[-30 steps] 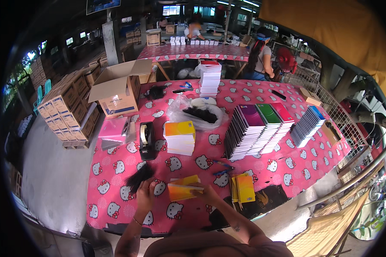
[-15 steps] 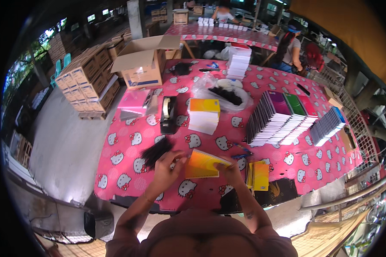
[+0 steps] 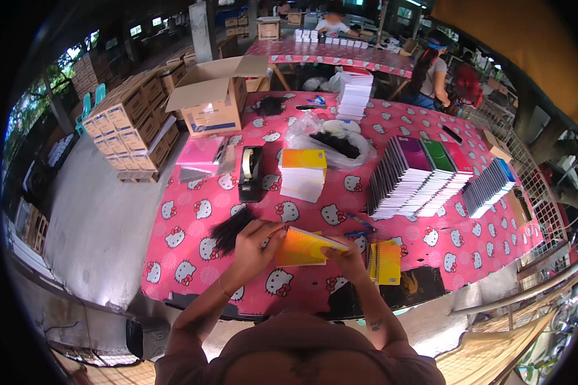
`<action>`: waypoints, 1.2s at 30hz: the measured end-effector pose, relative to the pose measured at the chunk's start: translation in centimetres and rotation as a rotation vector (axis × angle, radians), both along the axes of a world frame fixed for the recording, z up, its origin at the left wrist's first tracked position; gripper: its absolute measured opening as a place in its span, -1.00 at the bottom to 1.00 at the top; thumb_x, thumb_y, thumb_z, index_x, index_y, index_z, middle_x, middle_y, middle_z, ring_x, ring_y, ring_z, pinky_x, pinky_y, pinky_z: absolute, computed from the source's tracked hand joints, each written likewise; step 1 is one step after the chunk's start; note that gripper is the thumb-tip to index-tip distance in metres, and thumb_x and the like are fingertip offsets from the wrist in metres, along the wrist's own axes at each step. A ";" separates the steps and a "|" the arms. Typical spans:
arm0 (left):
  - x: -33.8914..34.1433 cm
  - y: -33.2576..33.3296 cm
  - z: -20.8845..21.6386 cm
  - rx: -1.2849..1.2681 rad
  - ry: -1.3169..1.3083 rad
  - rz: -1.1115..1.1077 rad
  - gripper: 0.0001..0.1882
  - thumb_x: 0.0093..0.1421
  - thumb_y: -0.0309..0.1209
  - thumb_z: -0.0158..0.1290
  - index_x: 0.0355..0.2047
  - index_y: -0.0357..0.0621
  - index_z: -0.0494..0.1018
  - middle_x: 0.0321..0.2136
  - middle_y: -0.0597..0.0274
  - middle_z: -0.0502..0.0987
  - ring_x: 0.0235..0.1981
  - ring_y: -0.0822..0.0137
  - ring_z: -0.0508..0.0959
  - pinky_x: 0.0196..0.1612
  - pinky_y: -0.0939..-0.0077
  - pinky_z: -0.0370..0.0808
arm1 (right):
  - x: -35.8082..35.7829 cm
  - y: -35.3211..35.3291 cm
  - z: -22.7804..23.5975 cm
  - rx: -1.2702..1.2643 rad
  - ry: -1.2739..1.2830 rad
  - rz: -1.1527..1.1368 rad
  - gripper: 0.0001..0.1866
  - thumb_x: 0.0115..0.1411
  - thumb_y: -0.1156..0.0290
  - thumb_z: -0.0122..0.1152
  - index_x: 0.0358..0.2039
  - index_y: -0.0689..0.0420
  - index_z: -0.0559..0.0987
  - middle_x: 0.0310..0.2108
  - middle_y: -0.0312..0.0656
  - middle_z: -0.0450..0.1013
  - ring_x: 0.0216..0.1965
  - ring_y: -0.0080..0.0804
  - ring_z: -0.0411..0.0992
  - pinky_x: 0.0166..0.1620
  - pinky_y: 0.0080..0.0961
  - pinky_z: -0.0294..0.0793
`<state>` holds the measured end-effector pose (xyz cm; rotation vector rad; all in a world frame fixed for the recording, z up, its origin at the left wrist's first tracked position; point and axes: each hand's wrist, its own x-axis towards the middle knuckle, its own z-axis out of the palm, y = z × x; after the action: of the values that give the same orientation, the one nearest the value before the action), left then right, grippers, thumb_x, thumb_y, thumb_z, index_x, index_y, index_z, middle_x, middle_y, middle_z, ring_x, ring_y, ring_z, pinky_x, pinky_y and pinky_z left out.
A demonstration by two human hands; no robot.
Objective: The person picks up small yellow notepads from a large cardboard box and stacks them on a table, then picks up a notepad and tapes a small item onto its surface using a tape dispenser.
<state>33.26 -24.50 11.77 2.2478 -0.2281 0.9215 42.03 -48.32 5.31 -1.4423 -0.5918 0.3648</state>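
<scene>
A yellow-orange notebook [image 3: 302,247] is gripped at its right side by my right hand [image 3: 345,258], its cover tilted up above the table. At the notebook's upper left corner, my left hand [image 3: 258,244] is closed in a pinch; what is between the fingertips is too small to make out. Just behind that hand lies a bundle of thin black strands [image 3: 230,230], perhaps binding wires. To the right of my right hand, finished-looking yellow spiral notebooks [image 3: 385,262] rest on a dark board [image 3: 416,287]. Blue-handled pliers [image 3: 361,223] lie beyond it.
Farther back stand a stack of unbound yellow-covered pads [image 3: 303,174], a tape dispenser [image 3: 250,173], pink covers [image 3: 200,154] and a plastic bag [image 3: 340,144] with black strands. Tall spiral notebook stacks [image 3: 411,176] rise at right. An open carton [image 3: 212,106] sits back left.
My left hand has shifted right and slightly up, its fingertips now at the notebook's upper left corner. The notebook has tipped a little in my right hand.
</scene>
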 end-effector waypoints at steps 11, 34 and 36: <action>-0.6 0.3 2.7 0.130 0.179 -0.221 -0.76 0.11 -0.53 0.19 -0.17 -0.17 0.54 -0.40 0.10 0.48 -0.43 0.11 0.55 -0.35 0.31 0.52 | 0.3 -0.7 0.2 -0.066 -0.042 0.146 -0.67 0.31 0.45 0.15 0.06 0.24 0.51 -0.13 -0.28 0.55 -0.13 -0.66 0.41 -0.05 -0.61 0.45; -1.0 -0.4 2.8 0.507 0.283 -0.001 -0.57 0.21 -0.20 0.11 0.00 -0.17 0.42 -0.02 -0.04 0.39 -0.08 -0.01 0.47 -0.06 0.02 0.38 | -0.6 -0.3 1.3 -0.094 -0.070 0.139 -0.69 0.28 0.46 0.20 0.03 0.22 0.54 -0.18 -0.29 0.58 -0.16 -0.71 0.43 -0.06 -0.61 0.46; -1.1 -2.2 2.4 0.654 0.201 0.218 -0.51 0.21 -0.16 0.08 0.05 -0.19 0.38 0.07 -0.09 0.34 0.07 -0.04 0.37 0.11 -0.13 0.25 | -1.1 -0.2 1.9 -0.123 -0.074 0.084 -0.68 0.28 0.44 0.20 0.03 0.23 0.54 -0.18 -0.29 0.58 -0.17 -0.70 0.43 -0.06 -0.61 0.46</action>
<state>32.15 -26.70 14.14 2.9991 -0.2163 0.7948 40.98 -48.49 7.24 -1.5575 -0.7012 0.4218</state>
